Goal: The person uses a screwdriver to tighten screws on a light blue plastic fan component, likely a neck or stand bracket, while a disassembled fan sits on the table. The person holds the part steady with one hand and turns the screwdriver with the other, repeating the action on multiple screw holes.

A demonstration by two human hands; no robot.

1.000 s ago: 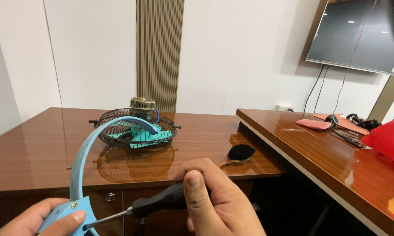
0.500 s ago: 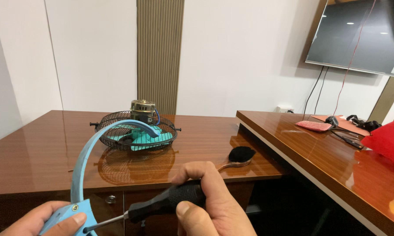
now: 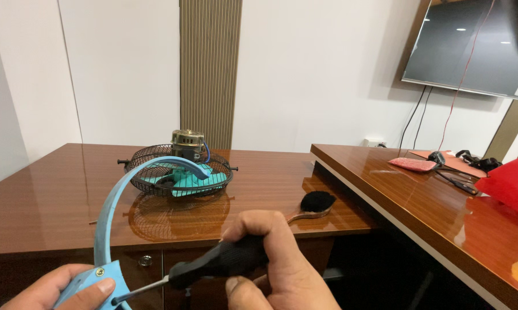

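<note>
A glossy wooden desk (image 3: 52, 206) is seen across the middle, and everything else is placed against it. A second desk (image 3: 420, 201) is joined at its right end, with a dark screen (image 3: 471, 51) mounted on the wall above that. On the first desk, toward the back, a black wire fan guard (image 3: 178, 172) is laid flat, with teal blades (image 3: 196, 181) inside it and a bare motor (image 3: 187, 140) standing up at its rear. To the right of the guard, near the desk's front edge, a black brush (image 3: 316, 202) is rested. In front of the desk, low in the view, a curved blue bracket (image 3: 112, 218) is held up so that its arc rises and ends over the guard. Its flat lower end is pinched in the left hand (image 3: 46, 290), the thumb being pressed on the blue face just beside a small brass screw (image 3: 100, 271). A screwdriver (image 3: 207, 264) is gripped by the right hand (image 3: 276, 270), the fingers being wrapped over the black handle and the thumb tucked beneath it. Its steel shaft is run leftward out of the fist, and its tip is set against the bracket's lower end, just below the screw and touching the left thumb's side.
</note>
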